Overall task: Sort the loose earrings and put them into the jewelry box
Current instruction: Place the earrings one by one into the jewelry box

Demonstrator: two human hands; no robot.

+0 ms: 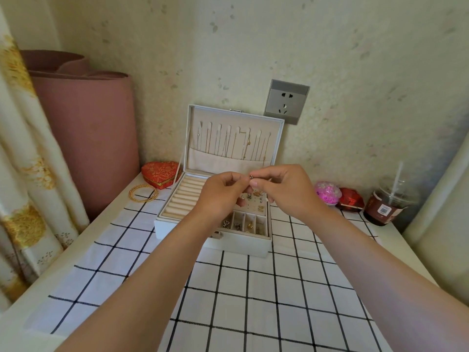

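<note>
Both hands are raised together over the open jewelry box (238,243), fingertips meeting. The left hand (223,194) has its fingers curled in, and the right hand (286,189) closes thumb and forefinger toward it. Between them they pinch a small earring (251,177), a dark bead that just shows where the fingertips touch.

Directly beneath the hands lies the box's tray. The ring rolls (182,199) sit under and left of the left hand. The narrow compartments (250,223) just nearer than the hands hold other small pieces (227,223). A pad of studs is partly hidden behind the fingers. Beyond the hands the lid stands upright with thin necklaces (233,143) hanging in it.

Well off to the left of the left hand are a red heart-shaped box (160,174) and some gold bangles (143,193). To the right of the right hand are a pink ornament (327,193), a red packet (351,198) and a lidded cup (385,204) with a straw. A checked cloth (228,288) runs beneath both forearms.
</note>
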